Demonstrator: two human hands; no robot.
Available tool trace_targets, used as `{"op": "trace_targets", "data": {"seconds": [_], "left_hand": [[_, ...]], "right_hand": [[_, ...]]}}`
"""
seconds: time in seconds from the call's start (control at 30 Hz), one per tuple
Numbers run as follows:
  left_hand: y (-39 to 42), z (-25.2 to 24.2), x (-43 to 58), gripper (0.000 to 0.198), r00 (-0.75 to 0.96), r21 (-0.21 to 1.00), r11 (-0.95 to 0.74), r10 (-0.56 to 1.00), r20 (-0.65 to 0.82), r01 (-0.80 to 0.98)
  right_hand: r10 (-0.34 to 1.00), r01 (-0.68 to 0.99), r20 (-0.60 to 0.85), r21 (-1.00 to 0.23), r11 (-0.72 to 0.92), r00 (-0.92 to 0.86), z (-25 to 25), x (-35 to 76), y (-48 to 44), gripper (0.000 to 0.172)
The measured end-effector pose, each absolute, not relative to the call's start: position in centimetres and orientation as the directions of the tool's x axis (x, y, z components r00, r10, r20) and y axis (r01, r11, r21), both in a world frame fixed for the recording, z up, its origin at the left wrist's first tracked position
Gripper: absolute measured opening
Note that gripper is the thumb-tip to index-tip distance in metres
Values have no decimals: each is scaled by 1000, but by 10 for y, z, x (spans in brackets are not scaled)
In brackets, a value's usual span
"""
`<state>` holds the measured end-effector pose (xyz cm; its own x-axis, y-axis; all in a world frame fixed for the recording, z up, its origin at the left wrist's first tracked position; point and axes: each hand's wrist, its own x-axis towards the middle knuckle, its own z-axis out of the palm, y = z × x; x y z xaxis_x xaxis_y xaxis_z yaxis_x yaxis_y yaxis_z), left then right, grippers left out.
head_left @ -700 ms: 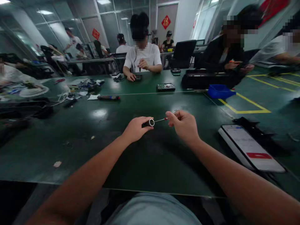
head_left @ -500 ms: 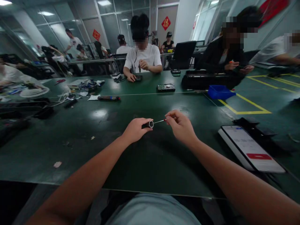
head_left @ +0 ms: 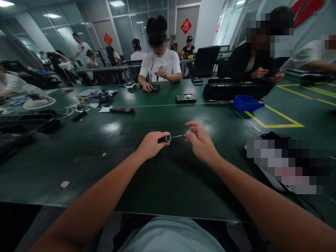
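My left hand [head_left: 152,144] is closed round a short black cylinder [head_left: 162,139], which lies sideways above the table. A silver-ringed round end [head_left: 168,138] of the cylinder faces right, towards my other hand. Thumb and fingers of my right hand [head_left: 201,141] pinch a thin screwdriver [head_left: 176,136] by its red part, with the index finger lifted away. Its metal shaft runs left to the ringed end; whether the tip touches there or goes inside I cannot tell. Most of the screwdriver's handle is hidden in my fingers.
The green table [head_left: 162,189] carries a pen-like dark tool [head_left: 122,110], a hard drive [head_left: 186,98] and a blue bin [head_left: 248,103]. A blurred-out flat device [head_left: 283,168] lies at right. Across the table a person [head_left: 160,66] works, with another at right.
My right index finger has lifted and stretched out, while the thumb keeps its pinch on the screwdriver. The black cylinder has shifted very slightly left.
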<state>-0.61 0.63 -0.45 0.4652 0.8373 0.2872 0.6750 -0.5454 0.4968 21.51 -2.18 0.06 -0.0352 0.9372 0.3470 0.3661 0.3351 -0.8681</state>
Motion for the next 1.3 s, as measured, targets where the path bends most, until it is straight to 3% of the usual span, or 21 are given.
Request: {"op": "trace_targets", "data": {"seconds": [0.23,0.4,0.6,0.73,0.87,1.03,1.2,1.3], "left_hand": [[6,-3,-6,36,459,491,-537,843,281,686],[5,-3,-4,36,466,473,-536,843,267,699],[6,-4,-5,36,470,473,-541,840,270,695],[7,-6,-7,37,475,485,-539,841,260,689],[7,-5,-8,37,486,493,-541,838,248,681],[6,-3,-7,36,486,497,-544,836,253,676],[6,-3,-6,35,489,498,-550,832,261,670],[7,-4,-7,36,488,494,-548,834,257,675]], "right_hand": [[945,300,327,-902,312,-1,1,215,-21,21],[956,455,292,-853,254,13,4,217,-21,38],[959,414,283,-874,254,10,2,216,-20,21],[963,452,267,-857,249,-24,3,217,-20,30],[959,362,283,-894,262,3,-3,216,-17,18],[953,280,302,-917,285,18,-3,215,-17,15],[963,365,268,-896,254,-13,5,215,-21,30],[965,356,260,-903,241,9,1,215,-19,21]]}}
